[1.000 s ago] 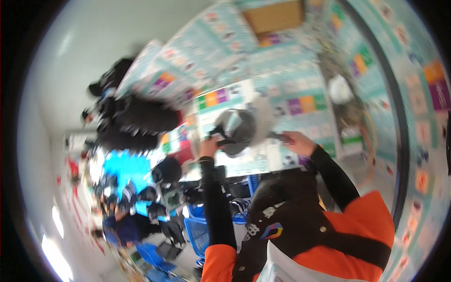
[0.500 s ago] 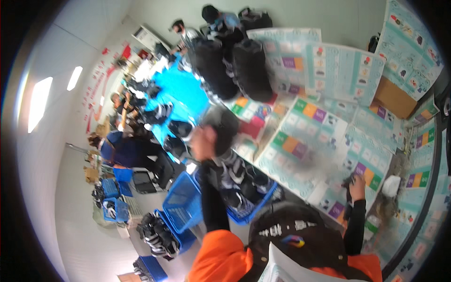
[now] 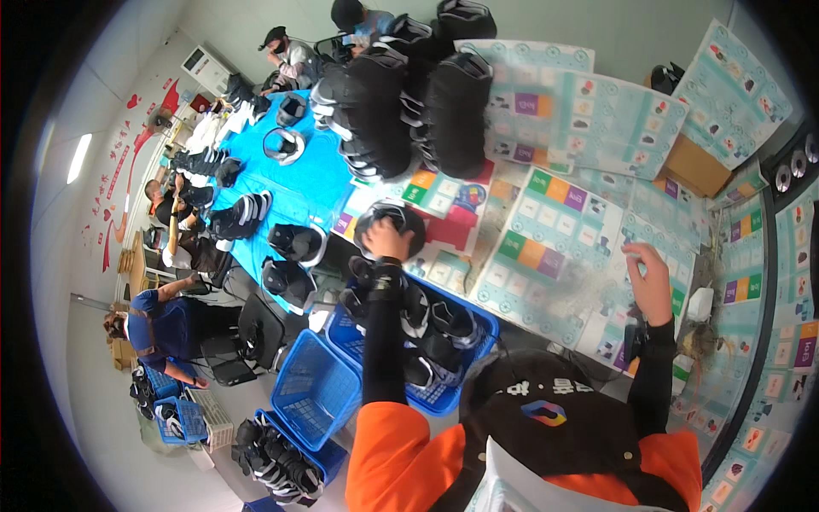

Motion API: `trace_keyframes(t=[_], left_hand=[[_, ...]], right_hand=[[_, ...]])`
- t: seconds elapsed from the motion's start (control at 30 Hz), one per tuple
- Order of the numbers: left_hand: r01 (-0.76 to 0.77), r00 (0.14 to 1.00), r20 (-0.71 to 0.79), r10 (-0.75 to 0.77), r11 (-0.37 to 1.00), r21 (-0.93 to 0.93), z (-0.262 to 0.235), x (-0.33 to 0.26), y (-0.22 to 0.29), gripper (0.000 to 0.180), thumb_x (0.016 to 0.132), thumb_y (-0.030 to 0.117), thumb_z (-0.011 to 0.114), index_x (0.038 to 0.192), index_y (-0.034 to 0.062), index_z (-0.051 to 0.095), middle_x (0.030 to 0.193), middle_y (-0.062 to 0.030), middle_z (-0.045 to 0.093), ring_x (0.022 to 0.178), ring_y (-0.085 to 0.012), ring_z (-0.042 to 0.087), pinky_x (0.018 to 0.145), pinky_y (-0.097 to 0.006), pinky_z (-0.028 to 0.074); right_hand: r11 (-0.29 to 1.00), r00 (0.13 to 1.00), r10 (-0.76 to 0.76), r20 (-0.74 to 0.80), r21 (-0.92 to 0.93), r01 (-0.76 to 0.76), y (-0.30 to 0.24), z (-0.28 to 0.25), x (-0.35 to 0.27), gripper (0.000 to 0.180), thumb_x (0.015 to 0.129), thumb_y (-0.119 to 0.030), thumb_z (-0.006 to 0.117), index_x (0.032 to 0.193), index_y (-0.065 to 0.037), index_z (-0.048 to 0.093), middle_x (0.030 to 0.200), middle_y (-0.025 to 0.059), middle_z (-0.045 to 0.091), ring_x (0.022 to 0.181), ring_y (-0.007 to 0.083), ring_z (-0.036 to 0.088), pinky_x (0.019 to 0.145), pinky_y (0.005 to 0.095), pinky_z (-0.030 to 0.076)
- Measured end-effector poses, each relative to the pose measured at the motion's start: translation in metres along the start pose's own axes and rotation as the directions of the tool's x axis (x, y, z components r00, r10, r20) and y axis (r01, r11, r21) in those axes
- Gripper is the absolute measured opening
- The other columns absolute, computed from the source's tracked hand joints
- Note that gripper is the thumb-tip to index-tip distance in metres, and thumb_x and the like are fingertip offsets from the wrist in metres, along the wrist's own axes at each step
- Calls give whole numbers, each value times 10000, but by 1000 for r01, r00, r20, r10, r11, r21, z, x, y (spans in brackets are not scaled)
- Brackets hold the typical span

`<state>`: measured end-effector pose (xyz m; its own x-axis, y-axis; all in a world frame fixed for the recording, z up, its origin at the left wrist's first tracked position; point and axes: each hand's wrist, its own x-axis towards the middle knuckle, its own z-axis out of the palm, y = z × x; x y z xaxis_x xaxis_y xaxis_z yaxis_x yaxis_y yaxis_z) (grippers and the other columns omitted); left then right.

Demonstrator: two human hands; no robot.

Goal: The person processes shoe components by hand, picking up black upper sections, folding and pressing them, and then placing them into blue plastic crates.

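My left hand (image 3: 391, 239) reaches over a round black cap (image 3: 415, 232) at the left edge of the paper-covered table. Its fingers curl into the cap's grey-rimmed opening and grip it. My right hand (image 3: 652, 283) is raised above the right part of the table, fingers stretched and holding nothing. Beside its wrist is a small black object (image 3: 630, 343), whose kind I cannot make out. Two tall stacks of black caps (image 3: 456, 119) rise at the table's far left corner.
Below my left forearm, a blue basket (image 3: 488, 337) holds several caps. Left of it stands another blue basket (image 3: 317, 388). A blue-covered table (image 3: 328, 183) with more caps stretches away, with people seated along it. Printed boards (image 3: 589, 119) line the back of my table.
My left hand has brought the cap from in front of the stacks down to the table edge. My right hand has lifted away from the small black object, fingers opening.
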<state>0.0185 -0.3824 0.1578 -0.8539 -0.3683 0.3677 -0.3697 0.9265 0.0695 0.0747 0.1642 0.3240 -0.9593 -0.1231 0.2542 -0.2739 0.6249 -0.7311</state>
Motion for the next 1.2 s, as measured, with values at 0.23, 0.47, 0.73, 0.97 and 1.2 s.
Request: trace_keyframes(t=[0.23,0.47,0.73,0.97,1.2], left_hand=[[-156,980,116,160,987,-48,33,15,-3,238,817,292,748,1006,152,712,957,-63,710,1004,-286,639,994,-543,363],[-4,998,65,20,969,-245,-17,51,-52,246,903,282,691,1052,99,622,835,-183,715,830,-397,690,789,-517,464],[-198,980,-23,197,959,-201,-101,68,-77,293,935,249,663,1131,41,595,890,-230,689,850,-466,652,763,-537,498],[-215,902,37,430,523,-825,-236,29,-1,274,927,164,720,1089,-32,617,931,-146,660,869,-246,635,778,-348,482],[523,522,325,788,5,-852,-90,-31,121,233,994,136,666,1173,6,593,1024,-27,666,967,-98,619,834,-262,496]], right_hand=[[991,993,118,20,-59,-116,0,27,-49,112,949,-5,588,1033,-7,662,1026,123,673,859,245,660,767,327,513],[962,963,271,-1,-30,-271,-8,30,-61,108,953,12,583,1024,-1,663,987,111,673,775,191,621,705,308,496],[997,992,50,113,-61,-44,-52,66,-37,109,942,-20,610,1033,1,667,1014,121,680,924,270,690,768,328,537],[971,962,-214,172,-70,228,-95,92,-11,602,841,-139,751,1400,-91,533,1425,121,504,1326,316,497,1091,412,434],[967,964,-202,174,-118,224,-56,141,-11,545,899,-69,636,1419,-125,484,1197,184,649,998,421,652,832,491,541]])
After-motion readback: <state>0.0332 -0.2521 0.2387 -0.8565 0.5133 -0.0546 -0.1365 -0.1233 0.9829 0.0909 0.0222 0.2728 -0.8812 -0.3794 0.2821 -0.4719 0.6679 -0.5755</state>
